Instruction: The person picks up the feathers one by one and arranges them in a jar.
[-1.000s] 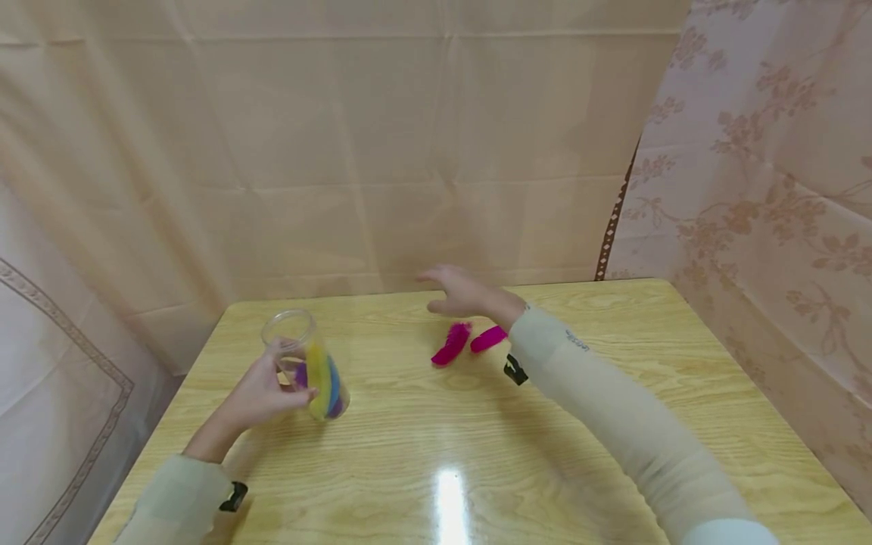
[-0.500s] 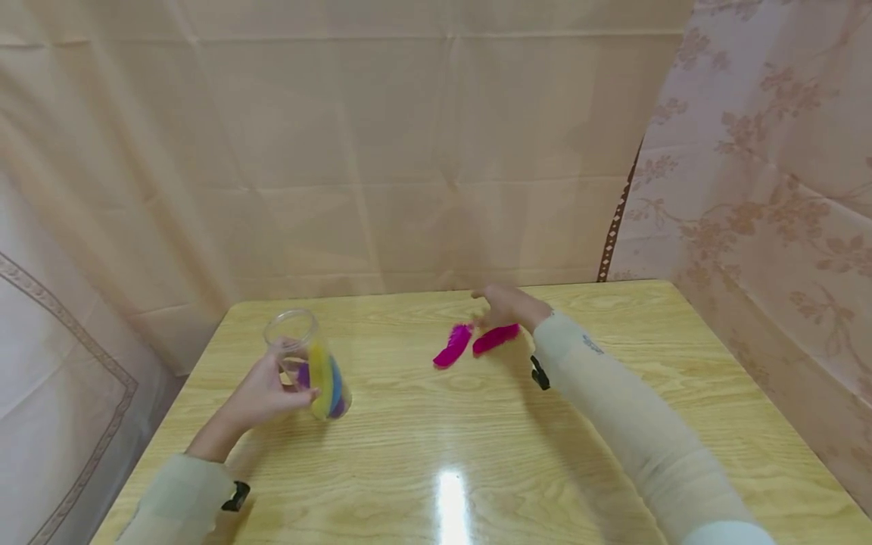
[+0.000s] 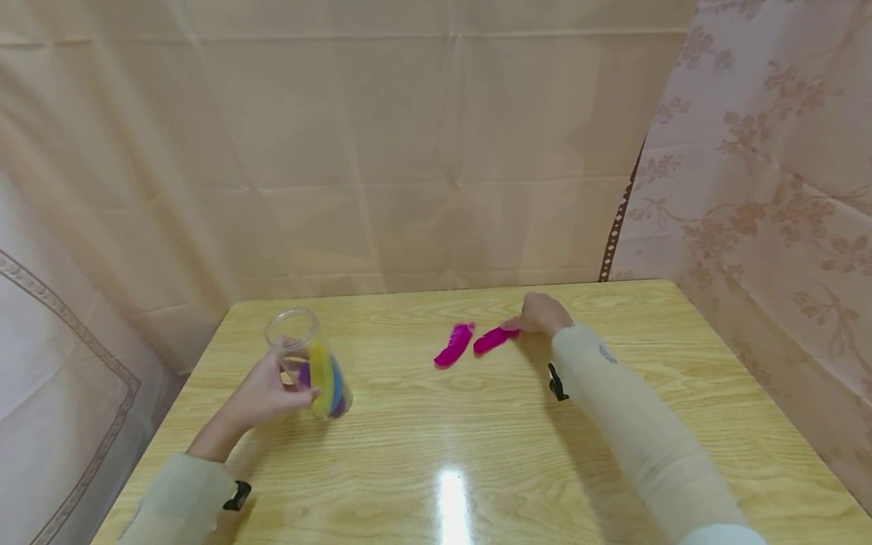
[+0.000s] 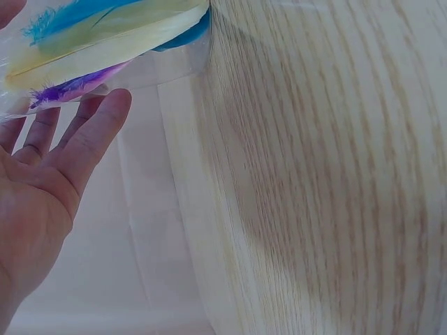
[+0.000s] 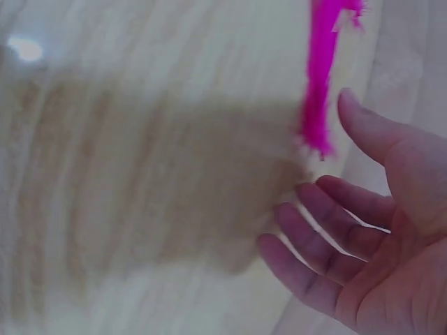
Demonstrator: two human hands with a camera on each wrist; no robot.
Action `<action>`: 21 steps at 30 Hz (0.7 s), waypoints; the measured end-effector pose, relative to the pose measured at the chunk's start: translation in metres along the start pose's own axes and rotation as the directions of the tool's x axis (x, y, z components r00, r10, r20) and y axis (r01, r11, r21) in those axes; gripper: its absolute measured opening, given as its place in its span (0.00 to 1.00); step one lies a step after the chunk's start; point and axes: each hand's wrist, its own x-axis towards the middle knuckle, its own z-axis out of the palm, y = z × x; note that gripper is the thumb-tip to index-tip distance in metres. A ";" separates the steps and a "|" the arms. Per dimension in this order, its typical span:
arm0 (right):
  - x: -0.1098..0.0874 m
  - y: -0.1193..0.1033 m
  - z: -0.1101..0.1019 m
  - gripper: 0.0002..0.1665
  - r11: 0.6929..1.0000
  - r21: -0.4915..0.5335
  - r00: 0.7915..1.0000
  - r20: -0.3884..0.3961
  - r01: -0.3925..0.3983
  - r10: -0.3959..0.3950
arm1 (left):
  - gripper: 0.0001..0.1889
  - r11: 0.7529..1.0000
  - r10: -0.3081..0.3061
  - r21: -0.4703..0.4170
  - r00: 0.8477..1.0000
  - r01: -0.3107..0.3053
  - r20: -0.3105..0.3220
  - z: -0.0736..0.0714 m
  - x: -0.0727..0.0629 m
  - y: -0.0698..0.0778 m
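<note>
My left hand (image 3: 262, 390) grips a clear plastic cup (image 3: 291, 330), tilted at the table's left. Inside lie a yellow feather (image 3: 322, 378), a blue feather (image 3: 337, 382) and a purple feather (image 4: 77, 87). Two magenta feathers lie farther back: the left feather (image 3: 454, 347) is apart from both hands, while the right feather (image 3: 493, 341) has its right end at the fingertips of my right hand (image 3: 543, 313). In the right wrist view, the thumb and loosely bent fingers of that hand stand apart, close to a magenta feather tip (image 5: 318, 125).
The wooden table (image 3: 409, 446) has its back edge just behind the feathers. A beige cloth (image 3: 409, 151) hangs behind it, and a floral cloth (image 3: 763, 189) hangs on the right. Light reflects off the table near its front.
My right hand has moved right and down from above the table's back edge to the right magenta feather's end. The left hand keeps holding the cup in nearly the same place.
</note>
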 end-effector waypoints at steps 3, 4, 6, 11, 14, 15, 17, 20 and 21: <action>0.002 0.006 0.009 0.33 1.000 0.022 0.997 -0.075 -0.017 0.018 | 0.33 1.000 -0.002 0.005 1.000 0.002 0.002 0.000 0.000 0.000; 0.002 0.008 0.012 0.32 1.000 0.025 0.994 -0.104 -0.016 0.018 | 0.33 1.000 -0.003 0.008 1.000 0.003 0.002 0.000 -0.001 0.000; 0.005 0.012 0.018 0.32 0.999 0.035 0.987 -0.158 -0.002 0.008 | 0.33 1.000 -0.002 0.012 1.000 0.002 0.001 0.000 -0.001 0.000; 0.010 0.019 0.030 0.32 0.998 0.063 0.974 -0.226 0.030 -0.015 | 0.32 1.000 0.012 -0.015 1.000 -0.011 0.005 0.000 0.001 -0.001; 0.012 0.021 0.033 0.30 0.998 0.064 0.971 -0.238 0.023 -0.007 | 0.32 0.999 0.016 -0.028 1.000 -0.016 0.008 0.001 0.001 -0.002; 0.013 0.020 0.034 0.27 0.997 0.069 0.971 -0.237 0.017 0.000 | 0.32 1.000 0.016 -0.025 1.000 -0.016 0.006 0.001 0.001 -0.002; 0.014 0.019 0.035 0.22 0.997 0.076 0.970 -0.241 0.008 0.011 | 0.32 1.000 0.013 -0.021 1.000 -0.013 0.004 0.001 0.001 -0.003; 0.014 0.017 0.035 0.18 0.997 0.073 0.971 -0.239 -0.001 0.018 | 0.32 1.000 0.010 -0.007 1.000 -0.010 0.001 0.000 0.000 -0.004; 0.014 0.016 0.035 0.18 0.997 0.073 0.971 -0.240 -0.002 0.020 | 0.32 1.000 0.006 0.001 1.000 -0.006 -0.001 0.000 0.000 -0.004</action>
